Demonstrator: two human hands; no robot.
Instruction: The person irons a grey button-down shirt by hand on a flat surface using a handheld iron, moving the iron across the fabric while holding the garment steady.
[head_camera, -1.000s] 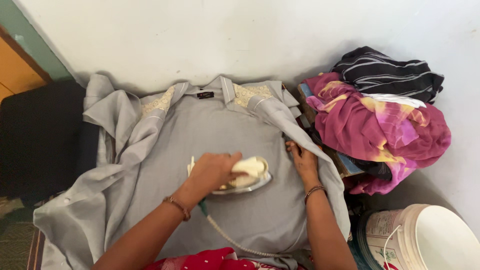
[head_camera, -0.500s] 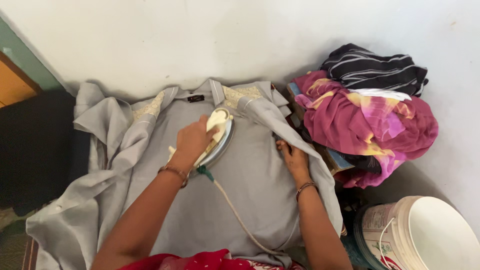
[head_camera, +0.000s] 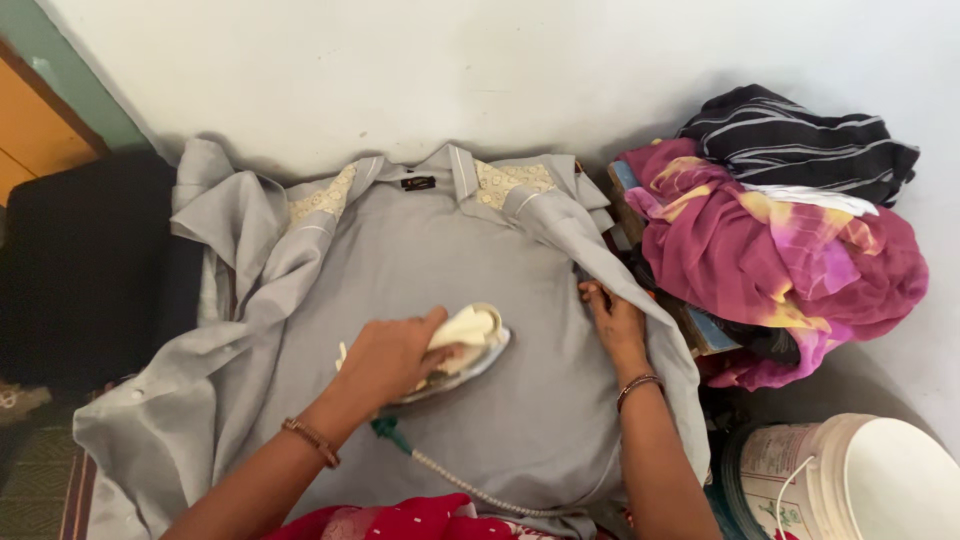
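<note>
Nearest the camera, a braided cord (head_camera: 470, 487) runs from the lower edge up to the heel of the electric iron (head_camera: 462, 350), which sits flat on the middle of the grey shirt (head_camera: 440, 240). The left hand (head_camera: 390, 355) is clamped over the iron's handle, fingers wrapped around it. The iron's long axis runs from lower left to upper right, tip toward the shirt's right side. The right hand (head_camera: 612, 318) lies just beside the iron's tip, fingers flat and together, pressing the cloth at the fold of the sleeve; it holds nothing. The left hand is the one on the iron; the right is near but apart from it.

Half a second ago the iron stood up by the collar (head_camera: 455, 170), tip pointing away; now it has come back down to mid-shirt and swung sideways. The right hand has barely shifted.

Beyond the shirt, to its right, a pile of magenta cloth (head_camera: 780, 250) and a striped dark garment (head_camera: 800, 140) rest against the wall.
</note>
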